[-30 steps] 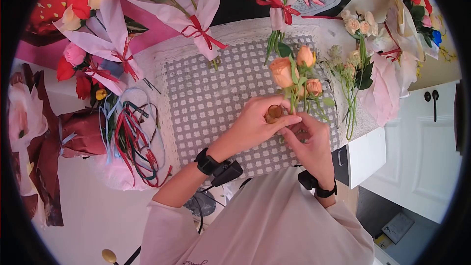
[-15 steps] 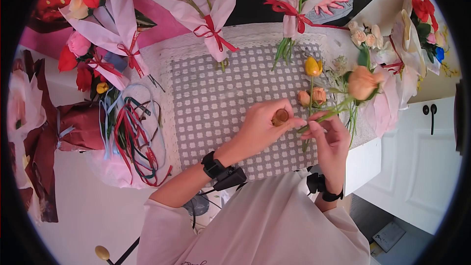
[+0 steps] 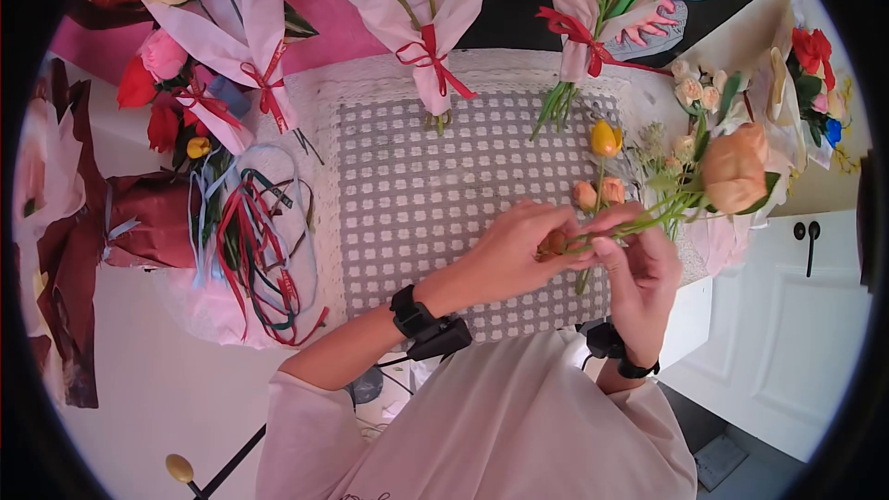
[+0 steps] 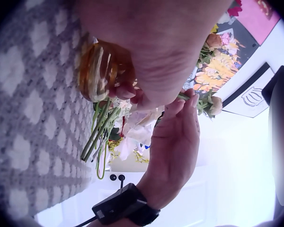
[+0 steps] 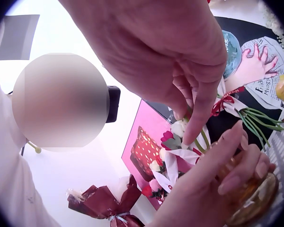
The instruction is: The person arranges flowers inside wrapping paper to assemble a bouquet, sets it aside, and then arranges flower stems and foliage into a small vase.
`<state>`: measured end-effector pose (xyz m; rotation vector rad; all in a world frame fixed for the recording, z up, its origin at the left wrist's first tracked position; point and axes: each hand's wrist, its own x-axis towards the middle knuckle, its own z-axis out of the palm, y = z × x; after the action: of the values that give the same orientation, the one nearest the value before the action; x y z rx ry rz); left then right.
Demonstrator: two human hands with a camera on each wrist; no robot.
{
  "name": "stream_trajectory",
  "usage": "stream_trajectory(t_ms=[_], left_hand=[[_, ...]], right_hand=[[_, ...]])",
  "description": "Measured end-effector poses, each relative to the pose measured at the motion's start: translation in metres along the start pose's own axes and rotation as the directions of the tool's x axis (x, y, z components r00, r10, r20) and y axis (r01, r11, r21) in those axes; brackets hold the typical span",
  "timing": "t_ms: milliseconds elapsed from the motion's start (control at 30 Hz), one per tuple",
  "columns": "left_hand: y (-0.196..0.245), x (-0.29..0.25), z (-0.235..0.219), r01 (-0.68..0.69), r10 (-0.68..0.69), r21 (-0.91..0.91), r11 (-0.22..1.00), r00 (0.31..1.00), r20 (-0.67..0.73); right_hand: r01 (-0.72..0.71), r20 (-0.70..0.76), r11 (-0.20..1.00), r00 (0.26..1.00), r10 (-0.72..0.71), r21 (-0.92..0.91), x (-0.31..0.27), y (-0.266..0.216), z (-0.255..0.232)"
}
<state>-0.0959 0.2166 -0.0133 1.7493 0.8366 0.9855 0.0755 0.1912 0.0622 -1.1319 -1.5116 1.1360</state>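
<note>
Gripping the amber vase in the left hand over dotted cloth, pinching the peach rose by its stem with the right hand — perhaps risking a bent stem or tipped vase if pushed in so slanted.

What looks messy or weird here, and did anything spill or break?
The loose ribbons look messy: they lie in a tangled heap at the left of the head view, while the bouquets have neatly tied bows. I can't see any spill or break around the amber glass or the orange rose.
</note>
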Motion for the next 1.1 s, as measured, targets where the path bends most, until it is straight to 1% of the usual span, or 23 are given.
stream_trajectory(t_ms=[33, 67, 133, 200, 267, 300, 367, 400, 433, 500, 567, 600, 667, 733, 767, 833, 900, 933, 1000, 1033, 1067, 1100], left_hand=[[-0.001, 0.0, 0.001, 0.001, -0.001, 0.001, 1.0, 1.0, -0.005], [-0.002, -0.001, 0.003, -0.001, 0.001, -0.017, 1.0, 1.0, -0.018], [0.0, -0.001, 0.003, -0.004, 0.003, -0.036, 0.999, 0.999, -0.034], [0.007, 0.001, 0.0, -0.006, 0.006, -0.082, 0.997, 1.0, -0.002], [0.008, 0.0, -0.002, -0.018, 0.018, -0.078, 0.997, 1.0, -0.006], [0.008, 0.0, -0.003, -0.029, 0.028, -0.073, 0.997, 1.0, -0.004], [0.007, -0.001, -0.003, -0.042, 0.041, -0.062, 0.997, 0.999, -0.016], [0.007, -0.001, -0.002, -0.054, 0.053, -0.052, 0.997, 0.998, -0.023], [0.007, 0.0, -0.002, -0.055, 0.053, -0.052, 0.997, 0.998, -0.025], [0.008, 0.001, -0.003, -0.01, 0.007, -0.141, 0.99, 1.0, -0.018], [0.002, -0.001, 0.0, -0.016, 0.013, -0.106, 0.994, 1.0, -0.025], [-0.002, -0.003, 0.002, -0.022, 0.02, -0.071, 0.997, 0.999, -0.03], [-0.008, -0.004, 0.005, -0.035, 0.032, -0.088, 0.995, 0.999, -0.034], [-0.008, -0.005, 0.006, -0.047, 0.044, -0.105, 0.993, 0.998, -0.038], [-0.006, -0.005, 0.005, -0.031, 0.027, -0.106, 0.994, 0.999, -0.03], [-0.005, -0.004, 0.004, -0.014, 0.012, -0.105, 0.994, 1.0, -0.02], [-0.007, -0.003, 0.006, -0.089, 0.084, -0.097, 0.991, 0.995, -0.06], [-0.006, -0.004, 0.005, -0.09, 0.085, -0.097, 0.991, 0.995, -0.056], [-0.003, -0.009, 0.001, -0.072, 0.073, 0.049, 0.996, 0.997, -0.031], [-0.005, -0.009, 0.002, -0.072, 0.073, 0.049, 0.996, 0.997, -0.029], [-0.008, -0.008, 0.005, -0.087, 0.086, -0.005, 0.996, 0.996, -0.035], [-0.01, -0.008, 0.007, -0.102, 0.099, -0.059, 0.993, 0.994, -0.043]], right_hand=[[0.009, 0.027, 0.998, 1.0, -0.008, -0.057, 0.001, 0.002, 0.003], [0.015, 0.019, 0.993, 1.0, -0.013, -0.12, 0.003, 0.002, 0.008], [-0.008, 0.029, 0.987, 1.0, 0.013, -0.158, 0.002, 0.003, 0.013], [-0.032, 0.035, 0.98, 0.999, 0.039, -0.198, 0.001, 0.005, 0.013], [0.029, 0.113, 0.963, 0.994, 0.001, -0.268, 0.0, 0.008, 0.009], [0.032, 0.117, 0.963, 0.993, 0.0, -0.268, -0.001, 0.008, 0.01], [0.032, 0.057, 0.954, 0.998, -0.015, -0.299, -0.002, 0.009, 0.014], [0.034, 0.058, 0.953, 0.998, -0.017, -0.3, -0.001, 0.009, 0.015], [0.031, 0.036, 0.964, 0.999, -0.022, -0.264, 0.0, 0.01, 0.017], [0.029, 0.013, 0.974, 1.0, -0.027, -0.226, 0.001, 0.014, 0.017], [0.09, 0.031, 0.947, 0.996, -0.085, -0.309, 0.0, 0.02, 0.015], [0.091, 0.029, 0.947, 0.996, -0.086, -0.309, 0.0, 0.021, 0.015], [0.174, 0.055, 0.91, 0.985, -0.166, -0.375, 0.001, 0.022, 0.014], [0.186, 0.044, 0.906, 0.982, -0.183, -0.381, 0.002, 0.019, 0.016], [0.199, 0.035, 0.901, 0.979, -0.201, -0.386, 0.002, 0.017, 0.018], [0.177, 0.014, 0.91, 0.983, -0.185, -0.374, 0.001, 0.013, 0.02], [0.154, -0.009, 0.919, 0.986, -0.168, -0.362, 0.0, 0.011, 0.022], [0.153, -0.011, 0.932, 0.986, -0.165, -0.33, 0.0, 0.011, 0.022], [0.15, -0.015, 0.943, 0.987, -0.162, -0.297, -0.002, 0.01, 0.022], [0.081, -0.062, 0.959, 0.993, -0.102, -0.272, -0.006, 0.01, 0.022], [0.013, -0.107, 0.97, 0.993, -0.04, -0.244, -0.01, 0.01, 0.021], [0.013, -0.108, 0.97, 0.993, -0.04, -0.243, -0.017, 0.015, 0.017]])
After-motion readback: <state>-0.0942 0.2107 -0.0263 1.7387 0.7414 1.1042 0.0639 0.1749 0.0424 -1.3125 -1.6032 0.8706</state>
